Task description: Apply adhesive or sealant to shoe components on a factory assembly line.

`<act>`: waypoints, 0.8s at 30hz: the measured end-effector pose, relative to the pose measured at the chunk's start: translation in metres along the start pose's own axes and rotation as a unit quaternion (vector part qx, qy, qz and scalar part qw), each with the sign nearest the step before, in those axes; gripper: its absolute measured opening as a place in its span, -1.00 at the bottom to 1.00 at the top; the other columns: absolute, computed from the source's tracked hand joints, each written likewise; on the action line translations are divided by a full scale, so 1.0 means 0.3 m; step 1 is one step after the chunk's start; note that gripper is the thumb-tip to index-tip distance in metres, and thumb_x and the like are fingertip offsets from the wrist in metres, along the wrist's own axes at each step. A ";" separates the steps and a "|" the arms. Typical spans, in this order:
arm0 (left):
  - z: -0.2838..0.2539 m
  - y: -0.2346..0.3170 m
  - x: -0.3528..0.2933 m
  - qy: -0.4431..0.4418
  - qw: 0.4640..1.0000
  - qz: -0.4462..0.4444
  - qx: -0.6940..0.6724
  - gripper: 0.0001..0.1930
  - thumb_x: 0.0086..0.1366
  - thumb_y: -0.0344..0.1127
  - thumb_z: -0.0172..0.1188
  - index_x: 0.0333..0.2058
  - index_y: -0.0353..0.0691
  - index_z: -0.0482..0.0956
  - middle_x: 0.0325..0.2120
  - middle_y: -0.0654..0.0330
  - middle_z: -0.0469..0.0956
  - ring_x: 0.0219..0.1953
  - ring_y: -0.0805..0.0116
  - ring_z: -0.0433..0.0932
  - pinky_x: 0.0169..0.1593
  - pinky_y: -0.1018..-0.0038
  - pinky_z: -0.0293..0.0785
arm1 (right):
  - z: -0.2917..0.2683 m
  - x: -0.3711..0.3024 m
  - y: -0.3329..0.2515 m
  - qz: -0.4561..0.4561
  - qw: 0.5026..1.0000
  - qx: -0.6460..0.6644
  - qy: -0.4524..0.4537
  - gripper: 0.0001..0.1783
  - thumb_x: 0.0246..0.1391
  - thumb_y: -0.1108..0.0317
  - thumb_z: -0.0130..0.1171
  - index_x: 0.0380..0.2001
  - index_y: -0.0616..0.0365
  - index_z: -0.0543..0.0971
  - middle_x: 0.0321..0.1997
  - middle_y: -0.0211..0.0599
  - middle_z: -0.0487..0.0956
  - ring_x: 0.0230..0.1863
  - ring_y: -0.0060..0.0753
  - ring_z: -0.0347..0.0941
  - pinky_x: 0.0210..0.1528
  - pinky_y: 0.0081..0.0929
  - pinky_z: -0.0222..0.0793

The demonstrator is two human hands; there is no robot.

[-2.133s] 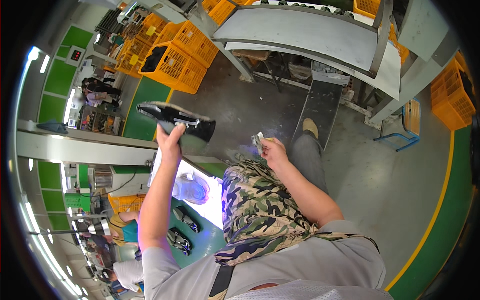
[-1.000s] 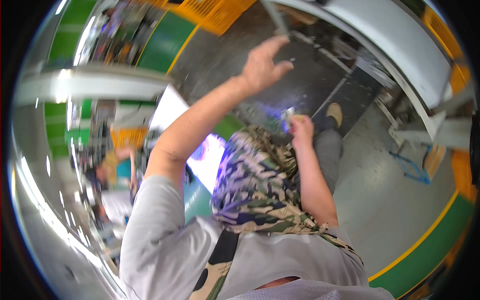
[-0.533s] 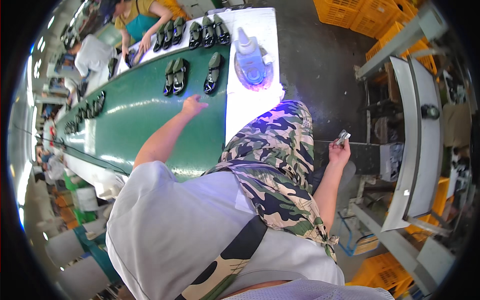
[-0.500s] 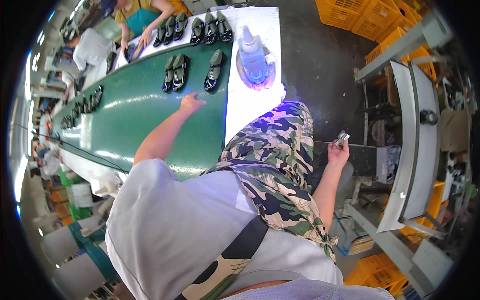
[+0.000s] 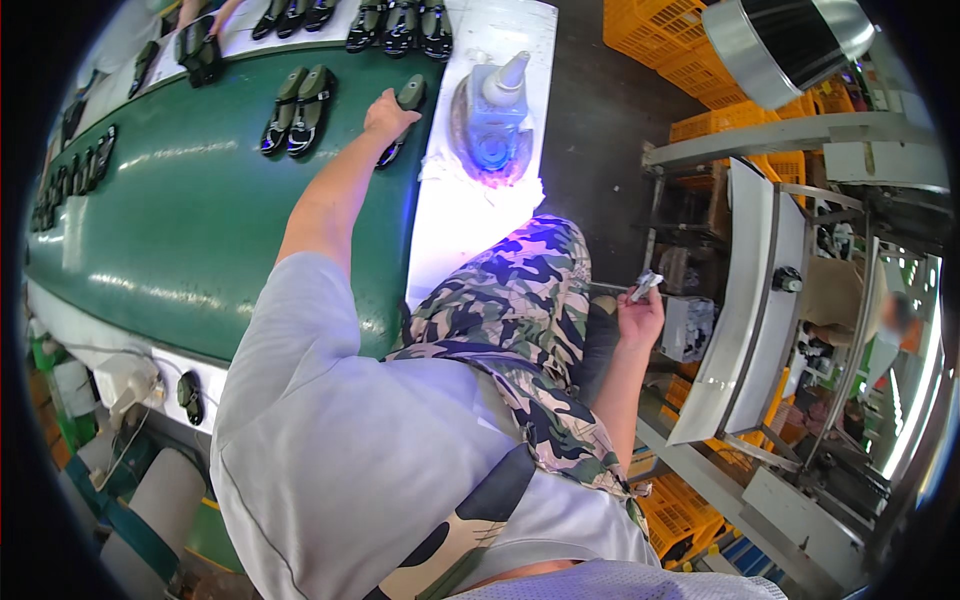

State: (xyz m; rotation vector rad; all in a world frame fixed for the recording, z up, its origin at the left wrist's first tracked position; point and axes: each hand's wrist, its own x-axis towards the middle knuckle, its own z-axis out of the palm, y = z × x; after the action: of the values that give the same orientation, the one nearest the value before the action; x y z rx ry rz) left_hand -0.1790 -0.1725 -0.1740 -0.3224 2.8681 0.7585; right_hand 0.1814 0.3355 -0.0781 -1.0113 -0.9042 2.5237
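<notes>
1. On the green belt (image 5: 200, 240), a pair of shoes (image 5: 312, 105), black and glossy, stands to the left of the person's left hand (image 5: 388, 117), apart from it.
2. Right of the belt runs a white strip (image 5: 435, 220); on it a blue bottle (image 5: 490, 125) with a pale nozzle sits in a stained round patch, near the left hand.
3. Along the far white edge stand more dark shoes (image 5: 402, 30); at the top left, a co-worker's hands (image 5: 218, 14) are at another dark shoe (image 5: 200, 55).
4. A lone shoe (image 5: 189, 397) lies on the near white edge, beside a white device (image 5: 130, 378).
5. To the right are a white rack (image 5: 735, 300) with a small dark object (image 5: 787, 279) on it, yellow crates (image 5: 655, 40) and a metal lamp shade (image 5: 790, 40).
6. Any marking on the bottle is too small to read.
7. The single shoe (image 5: 411, 93) lies on the belt, directly under the left hand, its heel and toe showing past it. The thumb is spread to the right; the other fingers are partly hidden, so how firmly they grip cannot be told.
8. The right hand (image 5: 640, 318), raised beside the camouflage apron (image 5: 500, 290), pinches a small greyish scrap (image 5: 647, 285) between thumb and fingers.
</notes>
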 end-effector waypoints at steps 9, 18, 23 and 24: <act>-0.074 -0.005 -0.069 -0.060 0.994 0.039 0.077 -0.47 -0.06 -0.23 0.34 -0.04 -0.16 0.55 -0.15 -0.04 0.63 -0.05 -0.02 0.59 0.05 0.17 0.52 | 0.345 0.089 0.149 -0.074 0.960 -0.270 -0.024 -0.85 0.05 0.48 0.24 -0.28 0.12 0.53 -0.30 -0.34 0.58 -0.29 -0.37 0.51 -0.30 -0.37 0.42; -0.122 -0.293 -0.317 -0.005 0.986 0.163 0.015 -0.26 -0.03 -0.18 0.38 0.17 -0.20 0.38 0.03 -0.09 0.52 0.07 -0.04 0.51 0.14 0.20 0.44 | 0.754 0.311 0.498 -0.229 0.766 -0.566 -0.200 -0.83 -0.08 0.39 0.40 -0.45 0.20 0.60 -0.46 -0.47 0.54 -0.44 -0.57 0.44 -0.32 -0.57 0.39; -0.099 -0.120 -0.251 0.010 0.987 0.155 -0.033 -0.09 -0.11 -0.07 0.46 0.23 -0.27 0.30 0.11 -0.12 0.45 0.15 -0.04 0.44 0.21 0.24 0.39 | 0.881 0.291 0.567 -0.415 0.488 -0.739 -0.208 -0.87 -0.18 0.30 0.35 -0.56 0.08 0.62 -0.44 -0.16 0.59 -0.36 -0.11 0.55 -0.25 -0.20 0.45; -0.078 -0.089 -0.208 0.014 0.988 0.149 -0.035 -0.09 -0.11 -0.07 0.46 0.23 -0.27 0.30 0.11 -0.12 0.45 0.15 -0.04 0.44 0.21 0.24 0.39 | 0.888 0.293 0.578 -0.418 0.469 -0.745 -0.223 -0.90 -0.16 0.31 0.33 -0.55 0.06 0.62 -0.43 -0.18 0.59 -0.32 0.00 0.54 -0.24 -0.09 0.43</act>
State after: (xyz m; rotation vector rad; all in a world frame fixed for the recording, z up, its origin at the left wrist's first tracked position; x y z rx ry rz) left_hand -0.1145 -0.1964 -0.1534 0.0941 2.9569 0.9104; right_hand -0.0709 0.1234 -0.0862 0.1729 -2.8795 0.5807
